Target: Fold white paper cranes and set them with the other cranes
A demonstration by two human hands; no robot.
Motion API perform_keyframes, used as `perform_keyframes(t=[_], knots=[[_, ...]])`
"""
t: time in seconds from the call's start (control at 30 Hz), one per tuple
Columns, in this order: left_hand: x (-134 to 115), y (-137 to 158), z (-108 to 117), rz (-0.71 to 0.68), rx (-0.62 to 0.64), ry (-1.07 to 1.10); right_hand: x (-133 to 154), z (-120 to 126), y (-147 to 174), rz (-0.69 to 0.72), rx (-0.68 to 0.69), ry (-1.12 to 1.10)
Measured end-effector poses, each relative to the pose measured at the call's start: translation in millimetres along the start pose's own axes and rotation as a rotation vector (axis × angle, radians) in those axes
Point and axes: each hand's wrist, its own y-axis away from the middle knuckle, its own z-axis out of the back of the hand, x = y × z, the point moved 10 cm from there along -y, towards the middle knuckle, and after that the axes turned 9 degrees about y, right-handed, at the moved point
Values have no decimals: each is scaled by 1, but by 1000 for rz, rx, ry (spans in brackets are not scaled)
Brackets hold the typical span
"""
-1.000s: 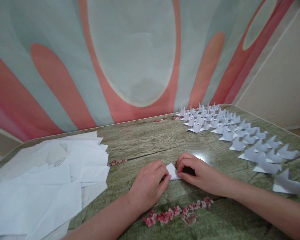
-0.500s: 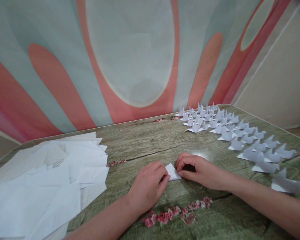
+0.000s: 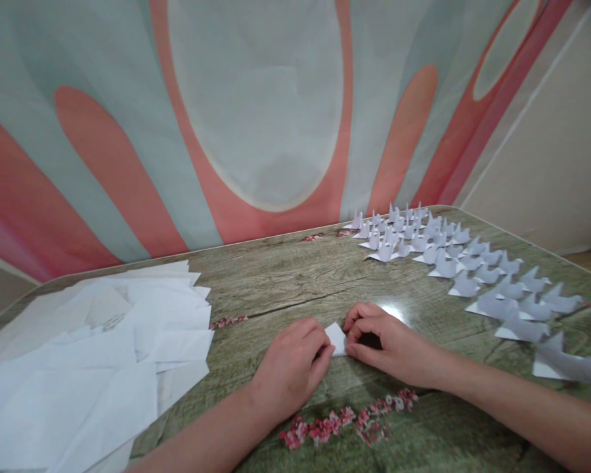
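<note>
A small folded piece of white paper (image 3: 336, 337) lies on the wood-patterned table (image 3: 270, 282), between my two hands. My left hand (image 3: 295, 361) is closed, with thumb and fingertips pinching the paper's left side. On the right side, my right hand (image 3: 387, 338) curls its fingers, thumb and forefinger closed on the paper's edge. The fingertips of both hands cover the paper's outer corners. Its top point shows between them.
Loose white paper sheets (image 3: 98, 355) overlap in a pile on the left of the table. Several folded white paper birds (image 3: 465, 284) stand in rows at the right and back right. A patterned wall covering (image 3: 256, 118) rises behind the table's far edge.
My right hand has shifted slightly left and now covers more of the folded paper's right side. My left hand has stayed in place.
</note>
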Motion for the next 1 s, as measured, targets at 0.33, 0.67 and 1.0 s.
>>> perform_keyframes(t=[0.33, 0.67, 1.0], knots=[[3, 2, -1, 14, -18, 0, 1, -1, 0, -21, -25, 68], [-2, 0, -2, -20, 16, -39, 1, -3, 0, -6, -47, 119], [-2, 0, -4, 3, 32, -41, 0, -4, 0, -36, -29, 156]])
